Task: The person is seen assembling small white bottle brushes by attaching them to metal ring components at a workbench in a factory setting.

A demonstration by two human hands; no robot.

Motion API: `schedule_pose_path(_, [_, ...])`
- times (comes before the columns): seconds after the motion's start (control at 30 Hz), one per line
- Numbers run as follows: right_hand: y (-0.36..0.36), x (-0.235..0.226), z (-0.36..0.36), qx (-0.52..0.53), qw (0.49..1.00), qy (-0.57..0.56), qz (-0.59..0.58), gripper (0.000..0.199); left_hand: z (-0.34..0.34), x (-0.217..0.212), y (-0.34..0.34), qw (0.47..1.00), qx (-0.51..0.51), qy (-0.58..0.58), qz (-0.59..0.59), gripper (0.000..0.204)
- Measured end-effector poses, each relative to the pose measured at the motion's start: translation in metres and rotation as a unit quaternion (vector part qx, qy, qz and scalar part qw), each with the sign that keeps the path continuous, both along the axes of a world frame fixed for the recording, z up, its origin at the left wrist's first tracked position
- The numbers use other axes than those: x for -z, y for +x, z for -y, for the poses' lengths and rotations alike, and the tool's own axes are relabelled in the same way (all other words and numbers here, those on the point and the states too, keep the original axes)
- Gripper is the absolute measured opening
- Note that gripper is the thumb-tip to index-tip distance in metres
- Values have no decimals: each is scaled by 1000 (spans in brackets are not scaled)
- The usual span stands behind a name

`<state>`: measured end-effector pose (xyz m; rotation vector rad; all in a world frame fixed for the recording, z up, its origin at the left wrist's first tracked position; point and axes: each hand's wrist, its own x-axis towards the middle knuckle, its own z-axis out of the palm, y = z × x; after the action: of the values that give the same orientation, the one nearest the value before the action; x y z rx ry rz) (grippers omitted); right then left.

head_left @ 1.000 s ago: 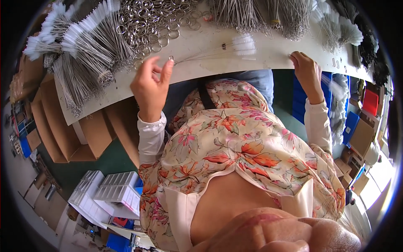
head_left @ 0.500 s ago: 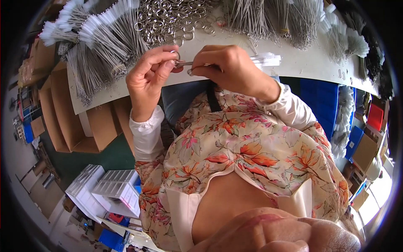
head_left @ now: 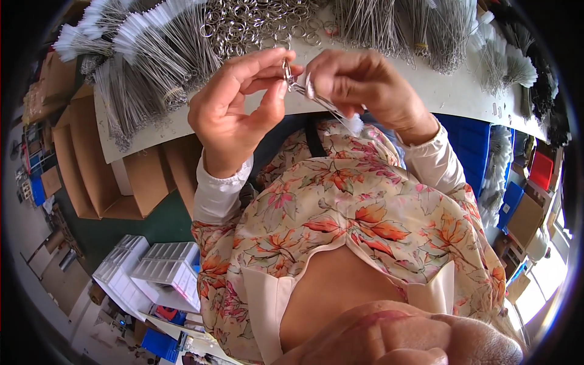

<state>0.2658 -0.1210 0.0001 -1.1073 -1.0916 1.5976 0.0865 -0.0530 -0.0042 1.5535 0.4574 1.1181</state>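
My left hand [head_left: 240, 106] is raised above the table's near edge, its thumb and fingers pinching a shiny metal ring [head_left: 286, 68]. Thin wire-handled brushes [head_left: 331, 109] hang from the ring by their looped ends and slant down to the right, white bristles at the bottom. Close by on the right, my right hand [head_left: 371, 88] has bent fingers, slightly smeared by motion. A silvery wire loop shows at its fingertips, apparently the end of another brush; the rest of that brush is largely hidden behind the hand.
A heap of metal rings [head_left: 255, 24] lies on the white table [head_left: 450, 91]. Bundles of wire brushes stand at its left [head_left: 161, 55] and right [head_left: 377, 27]. Open cardboard boxes [head_left: 131, 182] are below left; a blue bin [head_left: 465, 143] is at the right.
Both hands have shifted right. The ring is now held upright, and the brushes have swung from level to slanting downward. My right hand has turned and slid off their handles.
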Motion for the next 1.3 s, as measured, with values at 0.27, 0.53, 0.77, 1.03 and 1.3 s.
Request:
schedule_pose_path(0.27, [-7, -26, -15, 84, 996, 24, 3, 17, -7, -5, 2, 966, -77, 234, -80, 28])
schedule_pose_path(0.53, [6, -20, -21, 5, 997, 32, 64, 23, -20, -21, 2, 971, -5, 200, -127, 28])
schedule_pose_path(0.77, [3, -12, -7, 65, 990, 91, 85, 17, -28, -15, -1, 988, 85, 94, -91, 19])
schedule_pose_path(1.03, [2, -9, -1, 35, 994, 86, -48, 17, -20, -2, -3, 978, 145, -146, 26, 14])
schedule_pose_path(1.3, [-2, -1, 0, 34, 992, 118, 28, 15, 2, -13, -14, 959, -21, 166, -228, 13])
